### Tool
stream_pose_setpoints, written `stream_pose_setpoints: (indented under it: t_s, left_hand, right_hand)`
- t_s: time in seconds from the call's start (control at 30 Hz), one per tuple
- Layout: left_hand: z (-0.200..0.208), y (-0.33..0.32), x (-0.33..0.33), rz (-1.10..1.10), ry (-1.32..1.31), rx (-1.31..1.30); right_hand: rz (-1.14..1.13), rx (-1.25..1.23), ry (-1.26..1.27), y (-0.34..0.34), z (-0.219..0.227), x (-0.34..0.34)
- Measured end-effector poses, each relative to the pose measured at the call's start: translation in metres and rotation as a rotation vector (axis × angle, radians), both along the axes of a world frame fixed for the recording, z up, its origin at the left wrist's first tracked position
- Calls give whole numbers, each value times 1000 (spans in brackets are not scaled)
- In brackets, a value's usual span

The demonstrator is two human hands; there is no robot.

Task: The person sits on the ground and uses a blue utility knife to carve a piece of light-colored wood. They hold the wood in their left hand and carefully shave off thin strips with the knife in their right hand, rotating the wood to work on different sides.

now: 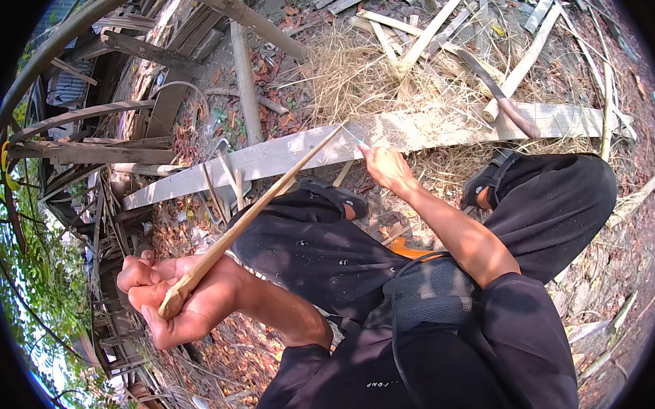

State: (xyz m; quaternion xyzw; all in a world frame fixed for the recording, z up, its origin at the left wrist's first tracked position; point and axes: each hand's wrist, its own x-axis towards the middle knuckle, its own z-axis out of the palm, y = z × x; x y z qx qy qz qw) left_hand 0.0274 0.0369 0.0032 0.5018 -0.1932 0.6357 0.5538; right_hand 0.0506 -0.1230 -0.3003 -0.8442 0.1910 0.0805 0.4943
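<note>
My left hand (181, 297) is closed round the thick near end of a long, pale wooden stick (250, 214). The stick slants up and away to the right, tapering toward its far tip. Beyond my knees, my right hand (389, 169) is closed, and a thin knife (354, 135) juts from its fingers; the handle is mostly hidden in the grip. Its blade lies close by the stick's tip, and I cannot tell whether they touch. Under the tip and the blade runs a long grey plank (286, 157), lying crosswise in front of me.
A machete (497, 95) with a wooden handle rests on the plank's right part. Dry shavings (348, 74) heap behind the plank, among loose wood strips (430, 33). Poles and stacked timber (151, 50) stand at the left. My sandalled feet are near the plank.
</note>
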Motion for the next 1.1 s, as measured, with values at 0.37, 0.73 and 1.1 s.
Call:
stream_pose_setpoints:
  t_s: [0.37,0.73,1.1]
  left_hand:
    - [5,7,5,-58,22,34]
    - [5,18,18,64,127,90]
    - [4,16,18,-174,-100,282]
  right_hand:
    - [197,-689,-269,-20,-69,15]
    - [-10,37,-279,8,53,6]
    - [87,-78,-332,5,115,-21]
